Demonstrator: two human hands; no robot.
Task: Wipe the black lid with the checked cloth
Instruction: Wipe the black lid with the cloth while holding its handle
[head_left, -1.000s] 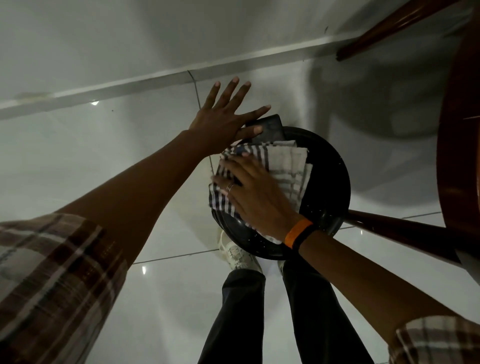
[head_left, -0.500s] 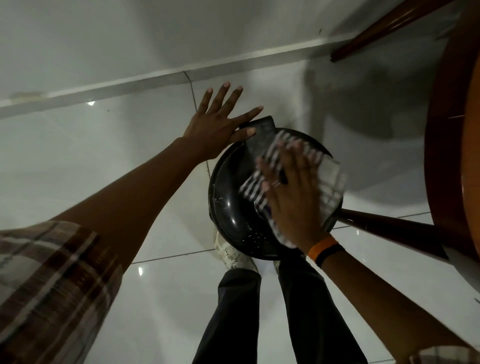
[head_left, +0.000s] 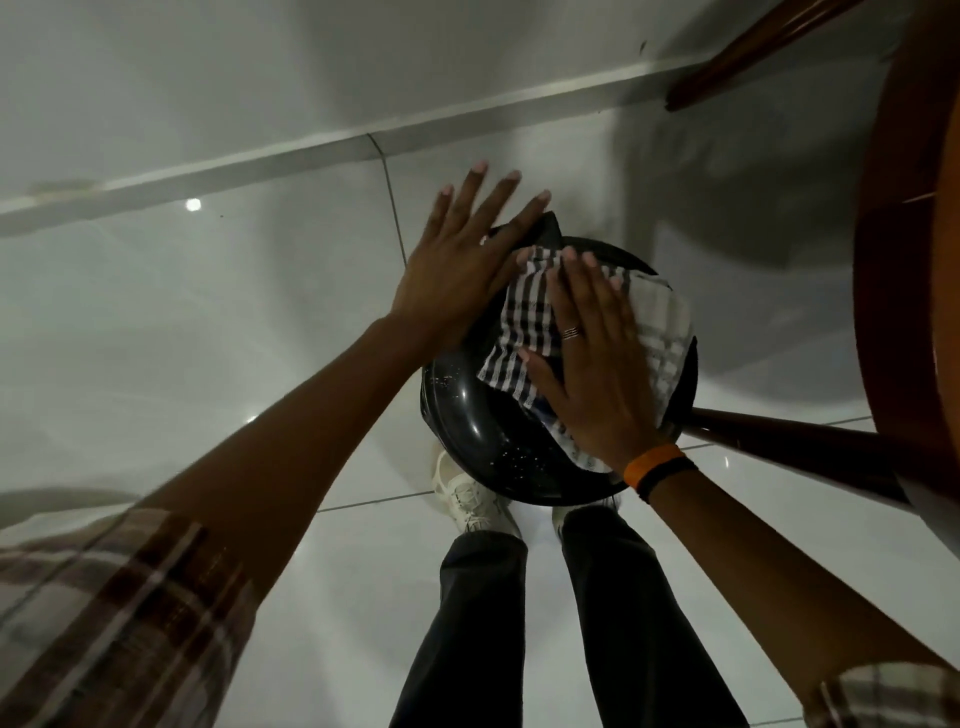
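Black lid: I am looking down at the black lid (head_left: 467, 415), a round glossy dome sitting at about knee height in front of my legs; what it is resting on I cannot tell.
Checked cloth: the checked cloth (head_left: 524, 322) is lying spread over the far and right part of the dome, so the near-left gloss is showing bare, with pale specks on it.
Right hand: I am pressing my right hand (head_left: 592, 364) flat on the cloth, fingers (head_left: 576, 280) spread, so the palm is pushing a wide patch of fabric against the curve.
Left hand: I am laying my left hand (head_left: 457, 280) open and flat on the lid's far-left edge, fingers splayed, judging that it is steadying the lid against the rubbing.
Raised tab: a dark flat tab (head_left: 545, 231) is sticking up at the far rim, just under my left fingertips.
Surroundings: white floor tiles (head_left: 208, 338) are running to a pale skirting.
In the way: a wooden chair leg (head_left: 789, 441) is reaching in beside the lid's right rim, crowding my right wrist with its orange band (head_left: 654, 465).
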